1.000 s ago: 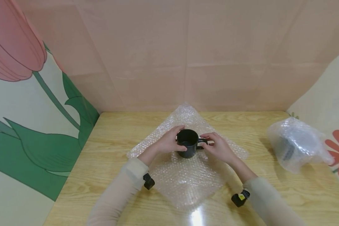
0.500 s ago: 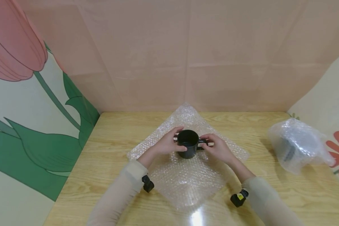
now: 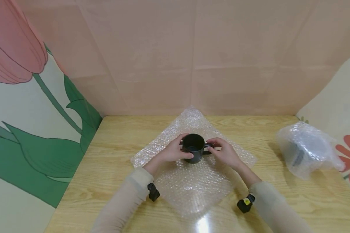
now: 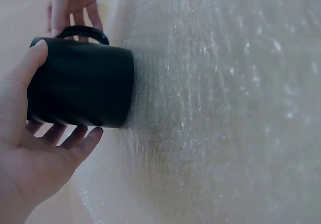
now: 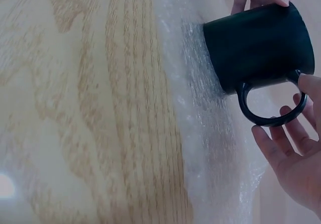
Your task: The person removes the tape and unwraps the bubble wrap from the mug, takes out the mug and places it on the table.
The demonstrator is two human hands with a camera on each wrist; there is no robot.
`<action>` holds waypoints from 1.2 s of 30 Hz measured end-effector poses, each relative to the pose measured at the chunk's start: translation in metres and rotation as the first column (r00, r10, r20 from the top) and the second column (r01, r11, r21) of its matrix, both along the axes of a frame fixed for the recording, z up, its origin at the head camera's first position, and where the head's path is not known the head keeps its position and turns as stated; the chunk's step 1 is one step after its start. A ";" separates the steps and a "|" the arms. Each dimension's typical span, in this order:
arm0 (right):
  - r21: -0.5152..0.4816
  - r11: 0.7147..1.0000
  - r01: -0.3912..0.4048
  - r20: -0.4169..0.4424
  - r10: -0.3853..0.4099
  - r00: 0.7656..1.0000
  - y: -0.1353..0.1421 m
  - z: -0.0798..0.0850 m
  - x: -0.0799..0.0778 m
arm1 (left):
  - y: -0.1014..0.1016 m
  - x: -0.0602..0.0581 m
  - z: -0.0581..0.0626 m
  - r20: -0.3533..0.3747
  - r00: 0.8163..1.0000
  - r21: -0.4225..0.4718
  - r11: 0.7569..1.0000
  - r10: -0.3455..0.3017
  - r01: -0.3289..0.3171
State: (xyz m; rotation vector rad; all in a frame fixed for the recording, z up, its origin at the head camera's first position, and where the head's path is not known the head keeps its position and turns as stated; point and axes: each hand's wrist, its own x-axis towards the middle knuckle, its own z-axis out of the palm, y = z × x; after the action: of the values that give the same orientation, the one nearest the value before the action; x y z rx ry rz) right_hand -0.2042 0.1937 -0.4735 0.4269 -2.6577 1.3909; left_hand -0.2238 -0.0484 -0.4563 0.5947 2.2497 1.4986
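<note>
A black mug [image 3: 193,150] stands upright in the middle of a sheet of bubble wrap [image 3: 192,191] laid cornerwise on the wooden table. My left hand [image 3: 175,150] grips the mug's body, thumb [image 4: 36,56] on the near side and fingers curled round the far side. On the other side, my right hand [image 3: 225,152] pinches the mug's handle [image 5: 273,119]; in the right wrist view the thumb is at the handle's top and the fingertips touch its outer curve. The mug's open mouth faces up in the head view, and its inside looks dark.
At the table's right lies a bundle wrapped in bubble wrap [image 3: 307,149], with something dark inside. The wooden table [image 3: 110,145] ends at a pinkish-brown sheet [image 3: 192,58] behind. A flower-printed panel [image 3: 26,152] flanks the left side.
Both hands stay on the mug, which keeps its place on the bubble wrap. My left hand has shifted slightly down along the mug's side.
</note>
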 end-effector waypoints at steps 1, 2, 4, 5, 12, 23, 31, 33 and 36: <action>-0.005 1.000 -0.002 0.012 0.002 1.000 0.000 0.000 0.000 | 0.000 0.000 -0.001 0.003 1.000 -0.003 1.000 0.004 -0.004; -0.010 1.000 -0.002 0.023 0.002 1.000 0.000 -0.001 0.000 | 0.001 0.000 -0.001 0.008 1.000 -0.005 1.000 0.007 -0.007; -0.020 1.000 -0.004 0.045 0.005 0.999 0.000 -0.001 -0.001 | 0.001 0.001 -0.002 0.019 1.000 -0.014 1.000 0.017 -0.017; -0.021 1.000 -0.005 0.053 0.006 0.999 0.000 -0.002 -0.001 | 0.001 0.001 -0.002 0.023 1.000 -0.018 1.000 0.021 -0.021; -0.034 0.999 -0.010 0.085 0.012 0.996 0.000 -0.002 -0.002 | 0.002 0.001 -0.002 0.022 0.999 -0.043 0.998 0.043 -0.042; -0.038 0.999 -0.030 0.083 0.033 0.996 -0.001 -0.001 0.000 | 0.002 0.002 -0.002 0.039 0.998 -0.018 0.999 0.045 -0.044; -0.025 0.999 -0.028 0.079 0.030 0.996 -0.003 0.001 0.000 | 0.002 0.003 -0.001 0.016 0.998 -0.037 0.997 0.063 -0.063; -0.026 0.999 -0.025 0.079 0.027 0.997 -0.003 0.001 0.000 | 0.002 0.003 -0.001 0.009 0.998 -0.039 0.997 0.064 -0.064; -0.035 0.999 -0.021 0.077 0.023 0.997 -0.003 0.002 -0.001 | 0.001 0.002 0.000 -0.009 0.998 -0.045 0.997 0.067 -0.068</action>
State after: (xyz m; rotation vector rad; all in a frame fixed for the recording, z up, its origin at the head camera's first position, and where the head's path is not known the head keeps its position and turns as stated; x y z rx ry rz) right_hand -0.2053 0.1909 -0.4718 0.4084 -2.6933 1.4862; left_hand -0.2216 -0.0471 -0.4565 0.5166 2.3247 1.4748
